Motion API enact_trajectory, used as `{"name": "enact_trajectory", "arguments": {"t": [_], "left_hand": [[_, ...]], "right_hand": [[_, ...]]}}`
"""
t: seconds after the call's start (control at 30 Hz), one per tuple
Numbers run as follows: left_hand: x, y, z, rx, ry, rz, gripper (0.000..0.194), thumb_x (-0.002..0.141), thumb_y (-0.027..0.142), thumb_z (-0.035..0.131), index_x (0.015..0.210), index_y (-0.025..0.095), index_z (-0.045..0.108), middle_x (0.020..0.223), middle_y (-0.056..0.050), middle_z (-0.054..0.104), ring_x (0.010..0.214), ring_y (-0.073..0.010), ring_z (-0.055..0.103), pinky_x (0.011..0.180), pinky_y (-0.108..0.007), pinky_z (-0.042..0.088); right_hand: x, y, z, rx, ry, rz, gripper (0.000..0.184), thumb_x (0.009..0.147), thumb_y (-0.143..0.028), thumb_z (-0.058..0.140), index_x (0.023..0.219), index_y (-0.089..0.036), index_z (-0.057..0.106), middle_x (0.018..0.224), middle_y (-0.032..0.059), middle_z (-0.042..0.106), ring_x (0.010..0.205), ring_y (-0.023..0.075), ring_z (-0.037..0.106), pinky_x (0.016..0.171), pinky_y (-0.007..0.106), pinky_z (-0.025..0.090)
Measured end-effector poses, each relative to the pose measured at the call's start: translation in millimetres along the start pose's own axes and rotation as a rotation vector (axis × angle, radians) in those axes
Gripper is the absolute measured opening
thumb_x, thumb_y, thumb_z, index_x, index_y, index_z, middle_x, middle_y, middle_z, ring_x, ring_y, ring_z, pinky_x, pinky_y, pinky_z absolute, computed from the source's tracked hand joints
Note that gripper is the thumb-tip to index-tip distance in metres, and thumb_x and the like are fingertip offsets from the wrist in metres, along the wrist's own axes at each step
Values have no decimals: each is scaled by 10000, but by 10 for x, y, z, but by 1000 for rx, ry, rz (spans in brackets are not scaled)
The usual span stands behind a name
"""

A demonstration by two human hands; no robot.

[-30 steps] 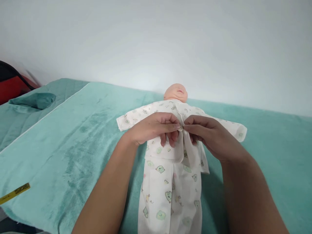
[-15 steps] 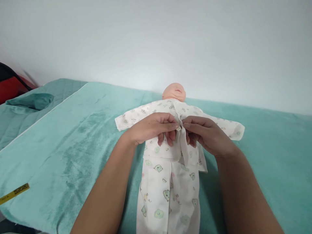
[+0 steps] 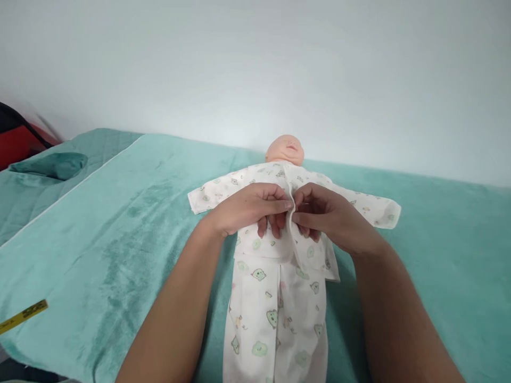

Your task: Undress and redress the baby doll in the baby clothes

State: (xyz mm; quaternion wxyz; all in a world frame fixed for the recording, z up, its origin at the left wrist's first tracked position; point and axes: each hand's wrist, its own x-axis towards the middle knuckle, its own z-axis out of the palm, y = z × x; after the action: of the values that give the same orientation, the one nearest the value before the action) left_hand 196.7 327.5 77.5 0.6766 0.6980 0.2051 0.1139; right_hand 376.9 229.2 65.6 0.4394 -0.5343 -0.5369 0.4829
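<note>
A baby doll lies on its back, dressed in a white baby shirt with small green prints and matching trousers. My left hand pinches the shirt's front, thumb against forefinger, at mid-chest. Opposite it, my right hand has its fingertips closed on the other front edge of the shirt, which stands up between both hands. The button is hidden behind fingers and cloth. Below the hands the right-hand flap hangs loose over the trousers' waist.
A green plush cover lies under the doll, against a white wall. A yellow printed strip is at the lower left. On the far left are a quilted green fabric and a red and black bag-like object.
My right hand has shifted slightly left, bringing its edge of the shirt over against my left fingertips. The white button seen between the hands before is now covered.
</note>
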Motion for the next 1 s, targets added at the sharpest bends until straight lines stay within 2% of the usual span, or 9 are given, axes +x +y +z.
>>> {"name": "enact_trajectory", "arguments": {"t": [0.2, 0.37, 0.5, 0.7, 0.87, 1.0], "left_hand": [[-15, 20, 14, 51, 52, -24, 307, 863, 443, 641, 751, 160, 597, 593, -3, 608, 531, -111, 613, 453, -202, 471], [-21, 39, 28, 104, 69, -45, 238, 841, 400, 657, 792, 168, 638, 557, 9, 591, 502, -101, 582, 455, -198, 468], [-22, 52, 43, 188, 105, -30, 164, 859, 285, 577, 751, 172, 624, 523, 15, 584, 476, -92, 570, 461, -191, 460], [-22, 52, 38, 236, 116, -2, 130, 813, 174, 511, 694, 179, 563, 500, 30, 569, 456, -79, 540, 467, -185, 435], [-16, 25, 20, 188, 89, 23, 137, 849, 230, 533, 727, 178, 567, 492, 31, 553, 455, -77, 513, 467, -194, 412], [-10, -15, 12, 115, 98, 34, 112, 863, 252, 562, 801, 171, 609, 493, 32, 550, 460, -76, 502, 470, -197, 404]], "right_hand": [[10, -36, 72, -83, 78, 8, 251, 818, -331, 721, 872, -218, 503, 574, -78, 514, 480, 82, 514, 414, 191, 401], [18, -15, 86, -114, 105, 6, 275, 806, -348, 730, 858, -225, 489, 592, -79, 501, 472, 77, 501, 395, 188, 388], [25, -16, 83, -108, 92, 14, 277, 797, -323, 737, 848, -228, 482, 591, -81, 492, 469, 76, 489, 399, 195, 387], [15, -14, 50, -61, 50, 18, 255, 815, -324, 731, 878, -230, 502, 591, -71, 525, 499, 85, 506, 425, 197, 395], [19, -2, 32, -6, 29, -18, 266, 837, -395, 715, 877, -222, 517, 566, -53, 560, 496, 94, 514, 426, 199, 367], [18, 5, 22, 47, 24, -17, 220, 866, -379, 681, 881, -220, 529, 572, -45, 582, 489, 94, 513, 439, 205, 372]]}}
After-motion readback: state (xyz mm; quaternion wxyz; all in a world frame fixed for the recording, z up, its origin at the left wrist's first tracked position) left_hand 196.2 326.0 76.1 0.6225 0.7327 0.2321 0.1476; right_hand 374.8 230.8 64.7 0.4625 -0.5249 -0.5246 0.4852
